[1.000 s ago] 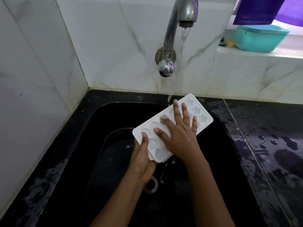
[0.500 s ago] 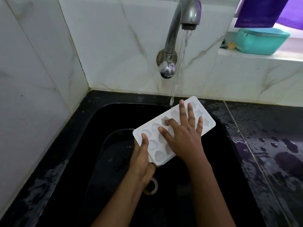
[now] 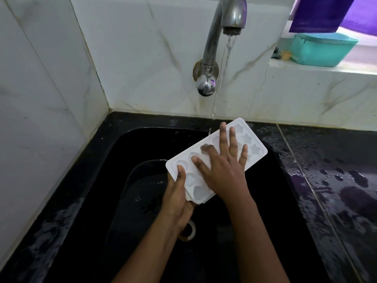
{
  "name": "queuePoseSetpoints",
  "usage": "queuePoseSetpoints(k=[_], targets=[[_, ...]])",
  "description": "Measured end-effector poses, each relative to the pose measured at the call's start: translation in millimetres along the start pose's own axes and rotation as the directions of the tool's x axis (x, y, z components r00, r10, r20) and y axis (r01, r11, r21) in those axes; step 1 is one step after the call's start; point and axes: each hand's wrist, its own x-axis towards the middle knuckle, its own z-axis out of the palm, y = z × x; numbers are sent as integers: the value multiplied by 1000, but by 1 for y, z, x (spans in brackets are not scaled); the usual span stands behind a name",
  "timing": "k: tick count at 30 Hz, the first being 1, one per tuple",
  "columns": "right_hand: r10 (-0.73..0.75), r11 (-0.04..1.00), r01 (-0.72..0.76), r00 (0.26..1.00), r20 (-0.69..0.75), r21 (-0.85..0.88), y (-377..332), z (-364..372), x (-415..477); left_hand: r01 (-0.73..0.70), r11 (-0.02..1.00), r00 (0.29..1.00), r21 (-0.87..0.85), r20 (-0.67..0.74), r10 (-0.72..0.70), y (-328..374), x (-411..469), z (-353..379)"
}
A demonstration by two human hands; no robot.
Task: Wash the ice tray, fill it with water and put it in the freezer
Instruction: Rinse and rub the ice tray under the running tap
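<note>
A white ice tray (image 3: 252, 141) with star and heart moulds is held tilted over the black sink (image 3: 122, 152), under the running tap (image 3: 224, 19). My left hand (image 3: 177, 193) grips the tray's near left end, thumb on top and fingers hidden beneath. My right hand (image 3: 222, 164) lies flat on the tray's face with fingers spread straight over the moulds. A thin stream of water (image 3: 222, 66) falls past the tray's far edge.
The sink drain (image 3: 188, 231) shows below my left wrist. Wet black counter (image 3: 326, 180) lies to the right. A teal plastic tub (image 3: 322, 49) stands on the white ledge at the back right, under hanging purple cloth (image 3: 320, 13). White marble walls close the left and back.
My right hand has slid a little along the tray's face while the left keeps its grip. The tray has shifted slightly under the stream.
</note>
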Motion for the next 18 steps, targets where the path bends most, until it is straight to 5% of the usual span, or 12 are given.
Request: queuePoseSetpoints(k=[4, 10, 18], targets=[[-77, 997, 72, 990, 115, 42, 3, 0, 3, 1, 1000, 1000, -31, -13, -2, 5, 1, -2], [13, 1000, -12, 1000, -14, 29, 7, -1, 2, -6, 1000, 999, 30, 40, 5, 0, -2, 1], [-51, 985, 29, 990, 129, 173, 18, -14, 4, 3, 1000, 1000, 7, 1, -3, 3, -1, -3]])
